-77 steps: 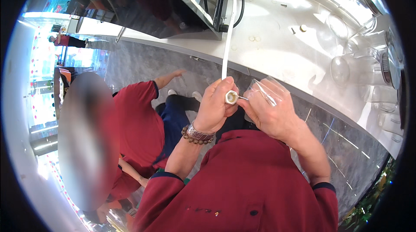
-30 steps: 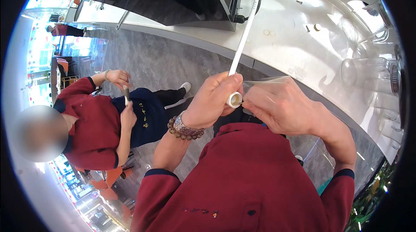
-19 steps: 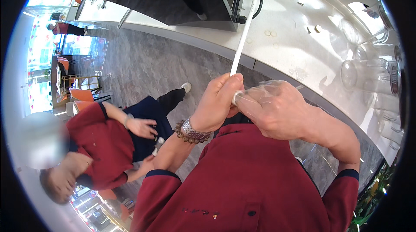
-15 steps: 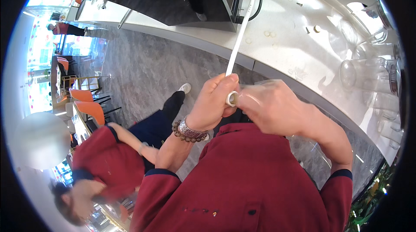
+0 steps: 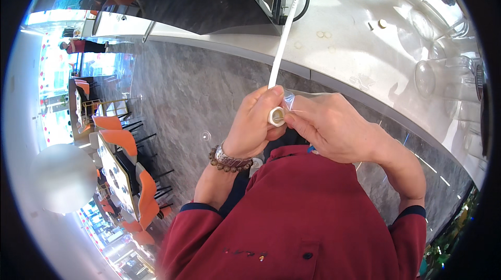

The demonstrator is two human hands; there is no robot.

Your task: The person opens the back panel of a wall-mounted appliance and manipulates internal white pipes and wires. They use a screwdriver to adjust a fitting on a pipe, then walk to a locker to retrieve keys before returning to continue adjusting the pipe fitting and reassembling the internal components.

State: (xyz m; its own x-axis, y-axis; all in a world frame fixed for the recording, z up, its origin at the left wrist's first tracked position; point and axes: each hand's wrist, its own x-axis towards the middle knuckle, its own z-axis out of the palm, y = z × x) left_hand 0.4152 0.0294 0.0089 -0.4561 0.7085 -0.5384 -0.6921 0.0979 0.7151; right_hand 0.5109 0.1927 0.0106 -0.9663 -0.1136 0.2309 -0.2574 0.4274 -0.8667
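At the centre of the frame, the left hand [image 5: 254,126] had its grip closed around the near end of a long, stiff white tube [image 5: 282,45], smooth and round, with its hollow mouth facing the camera. The tube ran from that grip up to the top edge of the frame, across the pale glossy counter [image 5: 365,55]. The right hand [image 5: 334,128] pinched a thin, crinkled clear plastic wrapper [image 5: 292,98] against the tube's end, fingers closed on it. Clear glass jars [image 5: 443,71] stood at the right on the counter. Orange chairs [image 5: 130,149] showed at lower left.
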